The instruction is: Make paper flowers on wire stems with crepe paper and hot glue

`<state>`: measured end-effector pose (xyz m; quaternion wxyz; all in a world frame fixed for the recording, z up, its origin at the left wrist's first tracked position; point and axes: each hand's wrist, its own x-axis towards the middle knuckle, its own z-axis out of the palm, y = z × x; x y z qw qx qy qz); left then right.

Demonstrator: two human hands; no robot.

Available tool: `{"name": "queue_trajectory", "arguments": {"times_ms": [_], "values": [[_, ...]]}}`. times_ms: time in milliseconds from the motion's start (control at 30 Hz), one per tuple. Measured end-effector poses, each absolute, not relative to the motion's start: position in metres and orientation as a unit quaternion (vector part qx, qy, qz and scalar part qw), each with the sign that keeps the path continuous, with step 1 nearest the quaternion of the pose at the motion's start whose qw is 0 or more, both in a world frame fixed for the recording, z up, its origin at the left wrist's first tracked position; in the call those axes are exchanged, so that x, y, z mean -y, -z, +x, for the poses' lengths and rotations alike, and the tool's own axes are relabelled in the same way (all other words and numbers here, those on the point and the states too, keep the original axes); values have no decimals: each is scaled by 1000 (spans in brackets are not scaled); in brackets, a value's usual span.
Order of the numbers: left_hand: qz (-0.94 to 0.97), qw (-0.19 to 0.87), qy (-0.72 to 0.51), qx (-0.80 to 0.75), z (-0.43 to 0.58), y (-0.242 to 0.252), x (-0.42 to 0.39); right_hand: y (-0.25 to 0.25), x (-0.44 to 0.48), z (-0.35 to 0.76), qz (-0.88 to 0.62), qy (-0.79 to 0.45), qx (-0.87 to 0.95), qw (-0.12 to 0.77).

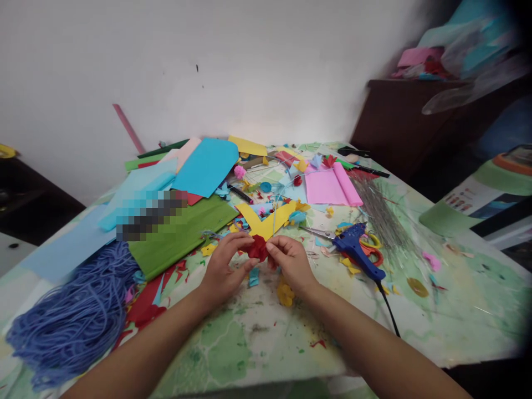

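My left hand [224,267] and my right hand [291,260] meet above the middle of the table, both pinching a small red paper flower [258,247] between their fingertips. A thin wire stem [274,219] rises from the flower. Under my right wrist lies a small yellow paper flower [285,294]. Just behind the hands lies a yellow paper cut-out [266,221].
A blue glue gun [356,249] with a black cord lies right of my hands, beside scissors with yellow and orange handles [372,246]. Purple cord [70,321] is heaped at the left. Green [178,233], blue [205,166] and pink paper [330,185] and a bundle of wires [378,213] cover the back.
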<state>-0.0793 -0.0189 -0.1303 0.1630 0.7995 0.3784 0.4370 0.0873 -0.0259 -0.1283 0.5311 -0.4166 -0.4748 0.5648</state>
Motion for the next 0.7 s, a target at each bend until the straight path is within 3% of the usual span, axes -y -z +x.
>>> {"name": "queue_trajectory", "arguments": {"times_ms": [700], "values": [[769,265,-428,-394,-80,139,14,134,29,88,-420,-480,584,502]]}}
